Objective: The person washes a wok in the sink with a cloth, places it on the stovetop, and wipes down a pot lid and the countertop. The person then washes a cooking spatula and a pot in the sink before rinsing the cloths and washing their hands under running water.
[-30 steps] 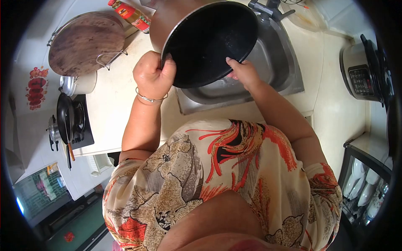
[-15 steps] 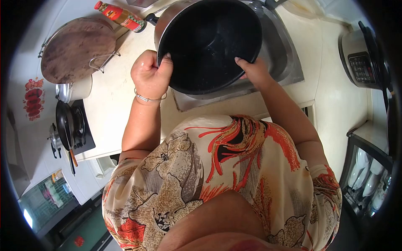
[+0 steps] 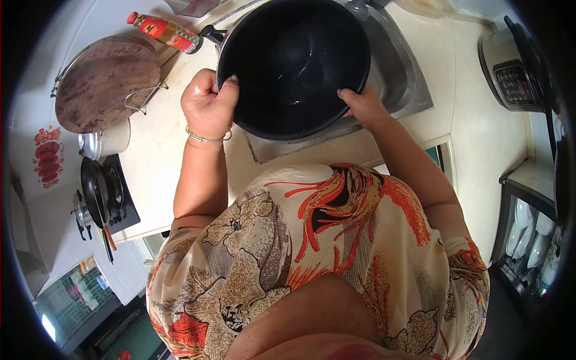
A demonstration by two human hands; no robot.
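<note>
A large round pot with a black inside point(image 3: 294, 66) is tilted so that its mouth faces me, over the steel sink point(image 3: 393, 72). On its left rim my left hand point(image 3: 207, 105) is closed, thumb over the edge and fingers behind. My right hand point(image 3: 365, 107) grips the lower right rim the same way, its fingers partly hidden by the pot. Small bright glints show on the pot's inner surface. A bracelet point(image 3: 207, 138) circles my left wrist.
On the left are a red-labelled sauce bottle point(image 3: 165, 33), a round wooden board point(image 3: 108, 84) in a wire stand, a lidded pot point(image 3: 114, 141) and a black pan point(image 3: 95, 189). To the right stand an electric cooker point(image 3: 507, 72) and a cabinet with dishes point(image 3: 528, 234).
The pot has turned slightly and shifted a little left and down in view, showing less of its silvery outside. Both hands keep their hold on the rim.
</note>
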